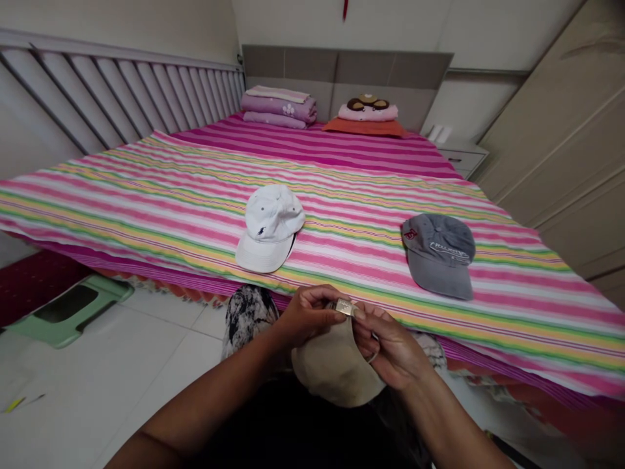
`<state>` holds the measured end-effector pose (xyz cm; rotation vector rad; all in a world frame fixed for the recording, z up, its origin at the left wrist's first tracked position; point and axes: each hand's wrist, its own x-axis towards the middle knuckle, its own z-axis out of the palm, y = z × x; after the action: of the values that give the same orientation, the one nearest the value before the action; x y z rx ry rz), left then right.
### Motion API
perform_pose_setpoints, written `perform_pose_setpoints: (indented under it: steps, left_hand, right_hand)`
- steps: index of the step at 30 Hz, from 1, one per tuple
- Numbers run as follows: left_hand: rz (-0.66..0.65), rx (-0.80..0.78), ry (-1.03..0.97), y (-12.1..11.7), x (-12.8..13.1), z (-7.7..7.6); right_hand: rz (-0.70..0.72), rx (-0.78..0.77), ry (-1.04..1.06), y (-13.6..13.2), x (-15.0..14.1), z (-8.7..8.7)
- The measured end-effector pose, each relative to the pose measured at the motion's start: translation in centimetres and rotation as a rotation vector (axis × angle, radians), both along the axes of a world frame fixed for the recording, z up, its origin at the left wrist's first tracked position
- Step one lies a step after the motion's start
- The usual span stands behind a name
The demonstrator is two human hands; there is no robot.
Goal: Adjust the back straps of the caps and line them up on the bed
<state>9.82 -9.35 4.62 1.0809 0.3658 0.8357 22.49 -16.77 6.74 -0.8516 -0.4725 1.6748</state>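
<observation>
A beige baseball cap (332,368) is held over my lap, its back strap turned upward. My left hand (312,312) pinches the strap beside a silvery metal buckle (344,307). From the other side, my right hand (390,345) grips the strap and buckle, its fingers partly inside the cap's back opening. On the bed in front of me lies a white cap (274,218) with a small dark emblem, brim facing me. Farther right rests a grey cap (439,251) with white lettering and a red mark. The cap's brim is hidden from view.
A striped sheet (351,260) covers the bed. Folded purple bedding (278,107) and a pink pillow stack (368,112) lie by the headboard (312,65). A green stool (68,312) stands on the tiled floor at left. A white nightstand (463,156) is at back right.
</observation>
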Motion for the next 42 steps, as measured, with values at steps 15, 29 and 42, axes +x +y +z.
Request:
perform_pose_setpoints:
  steps: [15,29,42]
  left_hand:
    - [-0.029,0.116,0.074,0.0,-0.1,-0.5]
    - [0.023,0.245,0.024,-0.2,-0.1,-0.1]
    - [-0.029,0.120,0.031,-0.4,-0.3,0.5]
  right_hand:
    - [-0.090,0.059,-0.215,-0.2,-0.1,0.5]
    - [-0.216,0.117,-0.436,-0.7,-0.8,0.6]
    - [-0.086,0.080,-0.521,-1.1,0.3,1.1]
